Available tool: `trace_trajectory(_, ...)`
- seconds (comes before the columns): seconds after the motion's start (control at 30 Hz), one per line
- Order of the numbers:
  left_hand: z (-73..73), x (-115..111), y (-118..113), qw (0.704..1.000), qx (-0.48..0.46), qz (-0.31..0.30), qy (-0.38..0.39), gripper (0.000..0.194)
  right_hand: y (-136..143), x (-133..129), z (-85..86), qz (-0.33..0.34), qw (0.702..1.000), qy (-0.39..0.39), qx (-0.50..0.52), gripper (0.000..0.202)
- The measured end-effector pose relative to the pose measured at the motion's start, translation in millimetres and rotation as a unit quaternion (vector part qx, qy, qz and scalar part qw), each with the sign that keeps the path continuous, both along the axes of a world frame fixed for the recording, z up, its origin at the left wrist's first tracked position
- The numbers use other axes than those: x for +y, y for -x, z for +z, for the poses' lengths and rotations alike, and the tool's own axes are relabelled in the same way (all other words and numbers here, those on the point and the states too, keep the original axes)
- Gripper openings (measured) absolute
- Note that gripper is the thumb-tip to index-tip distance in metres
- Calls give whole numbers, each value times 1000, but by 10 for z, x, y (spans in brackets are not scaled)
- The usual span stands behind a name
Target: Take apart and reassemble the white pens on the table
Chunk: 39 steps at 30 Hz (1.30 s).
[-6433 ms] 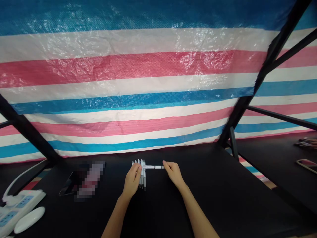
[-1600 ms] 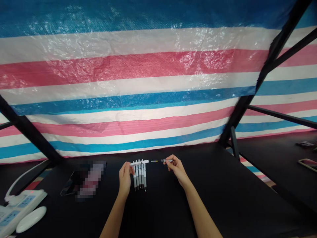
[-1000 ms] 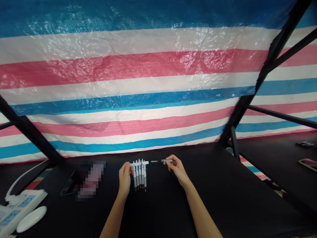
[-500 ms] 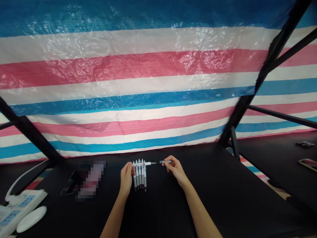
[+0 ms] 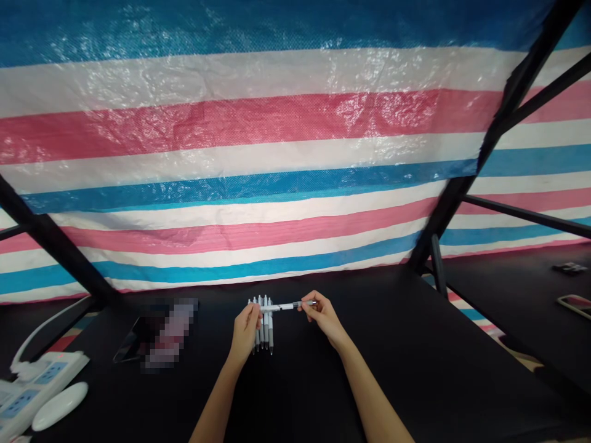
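Observation:
A white pen barrel (image 5: 285,306) is held level between my two hands above the black table. My left hand (image 5: 246,329) pinches its left end. The fingers of my right hand (image 5: 322,314) are closed on the grey front part (image 5: 307,303) at the other end, tip to the right. White barrel and grey part now sit close together; whether they are fully joined I cannot tell. Below lie several white-and-grey pens (image 5: 266,335) side by side, tips toward me, partly hidden behind my left hand.
To the left are a dark tablet-like object (image 5: 136,338), a white power strip (image 5: 48,375) with a cable, and a white oval object (image 5: 60,406). A striped tarp (image 5: 258,203) hangs behind, between black frame bars (image 5: 446,212). On the right table lies a phone (image 5: 575,304).
My left hand has moved right with the white barrel, closing the gap to the grey part. The refill that showed between them is now covered. My right hand has barely moved.

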<state>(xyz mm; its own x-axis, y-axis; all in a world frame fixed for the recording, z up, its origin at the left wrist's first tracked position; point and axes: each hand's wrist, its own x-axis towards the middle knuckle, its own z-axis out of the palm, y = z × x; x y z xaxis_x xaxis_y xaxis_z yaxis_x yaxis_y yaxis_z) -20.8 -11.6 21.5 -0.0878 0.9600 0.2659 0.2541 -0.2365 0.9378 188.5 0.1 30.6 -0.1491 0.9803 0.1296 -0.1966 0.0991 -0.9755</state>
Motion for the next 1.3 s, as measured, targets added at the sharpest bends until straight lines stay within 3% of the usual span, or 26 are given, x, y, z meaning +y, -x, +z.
trace_trajectory(0.53,39,-25,1,999,33,-9,-2,41,7,8,6,-6,999,-5,-36,35)
trace_trajectory(0.9,60,-33,-5,999,37,1,-11,41,-1,20,-85,-35,976,-23,-214,55)
trace_trajectory(1.03,65,-22,7,999,24,19,-11,41,-1,32,-78,-27,992,-17,-125,40)
trace_trajectory(1.13,60,-11,20,999,3,30,-12,41,-18,36,-60,-12,998,-16,-54,41)
trace_trajectory(1.3,62,-9,21,999,-18,32,-20,41,-53,47,-56,12,999,-5,-44,36)
